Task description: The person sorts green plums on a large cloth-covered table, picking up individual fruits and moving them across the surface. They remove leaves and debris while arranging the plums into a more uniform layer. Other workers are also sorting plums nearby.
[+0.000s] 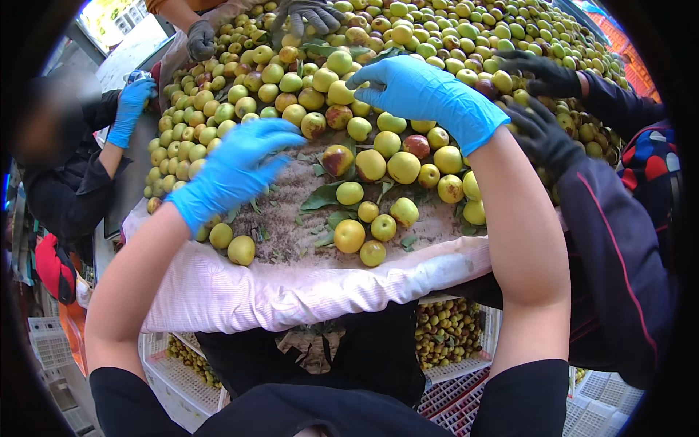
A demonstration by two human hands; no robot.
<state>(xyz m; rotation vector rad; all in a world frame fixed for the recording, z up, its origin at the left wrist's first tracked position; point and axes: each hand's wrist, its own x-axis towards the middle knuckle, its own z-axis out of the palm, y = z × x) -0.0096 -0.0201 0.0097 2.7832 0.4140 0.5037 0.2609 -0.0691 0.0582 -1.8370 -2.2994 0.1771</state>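
Green and reddish-brown jujube-like fruits (404, 167) lie heaped on a cloth-covered table (289, 205), with loose green leaves (322, 196) among them. In a blue glove, my left hand (240, 164) hovers at the left of the bare patch, fingers apart and slightly blurred, with no fruit seen in it. My right hand (407, 87), also blue-gloved, reaches over the heap with its fingers curved down near several green fruits; its palm is hidden. Several fruits lie loose near the rolled pink-white cloth edge (327, 292).
Co-workers' dark-gloved hands (546, 131) work close at my right, and grey-gloved hands (311, 16) are across the table. Another person (65, 147) in blue gloves stands at the left. Below the table edge are plastic crates (491, 333) of fruit.
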